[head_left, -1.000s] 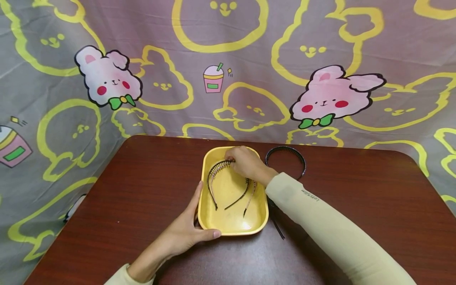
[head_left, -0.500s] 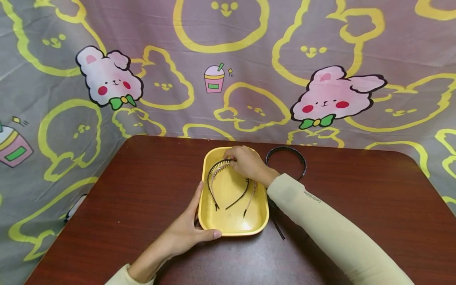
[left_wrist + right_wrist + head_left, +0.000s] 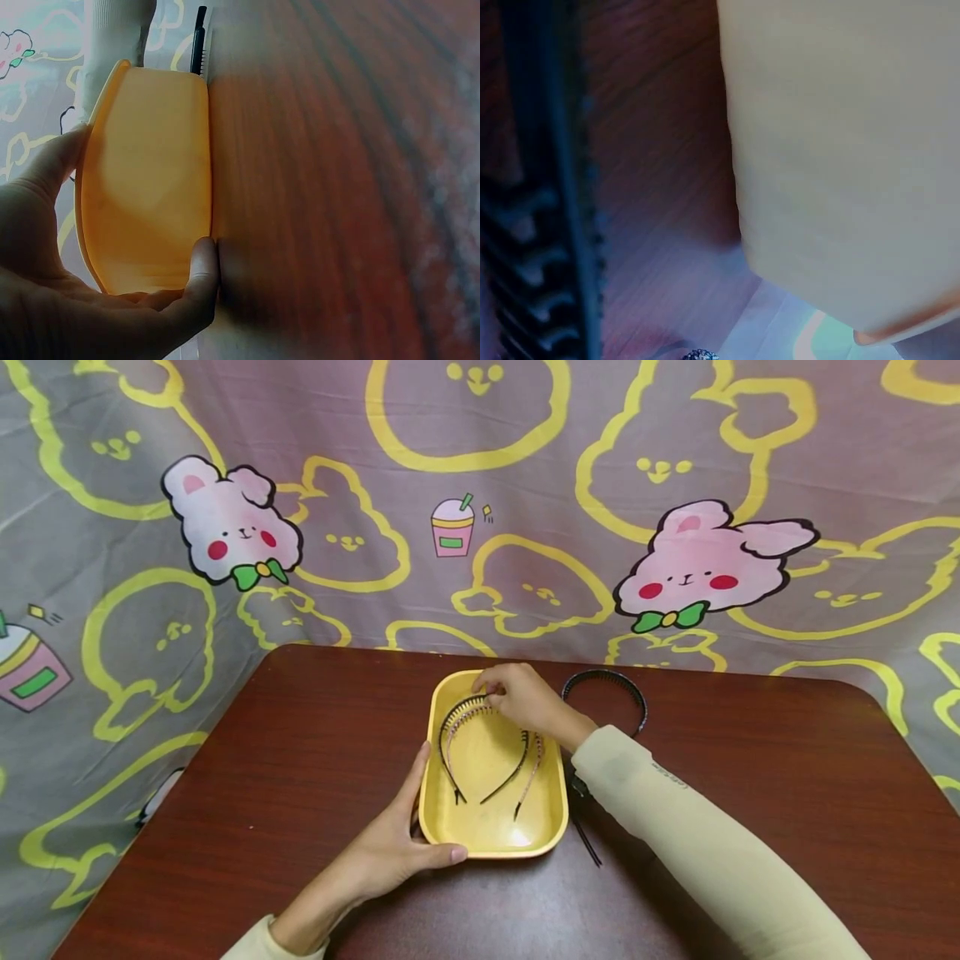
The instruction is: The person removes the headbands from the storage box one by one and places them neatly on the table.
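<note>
While printed cloth [image 3: 517, 468] backs the brown table [image 3: 795, 760], the left hand [image 3: 388, 839] grips a tub [image 3: 480, 828], the right hand [image 3: 525, 700] apparently a headband [image 3: 451, 714].

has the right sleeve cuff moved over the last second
Yes, slightly to the right in the head view: the cuff has shifted against the dark headband on the table.

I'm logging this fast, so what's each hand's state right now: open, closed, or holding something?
Left hand: holding the yellow bin by its side.
Right hand: pinching the black headband inside the bin.
</note>
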`<state>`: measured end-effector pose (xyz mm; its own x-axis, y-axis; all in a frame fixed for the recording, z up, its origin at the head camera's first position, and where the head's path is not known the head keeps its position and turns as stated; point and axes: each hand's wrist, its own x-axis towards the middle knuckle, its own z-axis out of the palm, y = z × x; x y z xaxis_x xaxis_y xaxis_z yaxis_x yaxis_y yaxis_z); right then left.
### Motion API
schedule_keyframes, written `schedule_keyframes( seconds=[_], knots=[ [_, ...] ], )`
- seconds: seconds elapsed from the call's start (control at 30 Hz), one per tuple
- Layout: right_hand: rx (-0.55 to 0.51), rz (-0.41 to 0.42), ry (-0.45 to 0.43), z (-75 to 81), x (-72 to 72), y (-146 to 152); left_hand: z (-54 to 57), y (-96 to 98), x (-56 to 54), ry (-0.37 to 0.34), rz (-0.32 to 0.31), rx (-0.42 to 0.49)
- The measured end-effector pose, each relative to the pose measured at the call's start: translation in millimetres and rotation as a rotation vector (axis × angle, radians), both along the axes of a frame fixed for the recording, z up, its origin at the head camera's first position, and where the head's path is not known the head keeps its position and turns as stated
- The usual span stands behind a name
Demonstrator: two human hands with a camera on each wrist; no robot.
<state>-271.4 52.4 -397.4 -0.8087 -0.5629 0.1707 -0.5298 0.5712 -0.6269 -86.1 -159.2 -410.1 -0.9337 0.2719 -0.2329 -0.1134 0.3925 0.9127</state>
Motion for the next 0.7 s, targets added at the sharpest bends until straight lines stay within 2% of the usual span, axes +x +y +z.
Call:
schedule_keyframes(
  seconds=[0.33,0.7],
  knots=[
    [-0.055,0.009,-0.103,7.1,0.1,6.5,-1.3,0.0,-0.5,-0.001,0.000,0.003],
    [-0.075,0.025,-0.166,15.4,2.7,15.8,-2.5,1.0,-0.7,0.012,0.003,0.025]
  ],
)
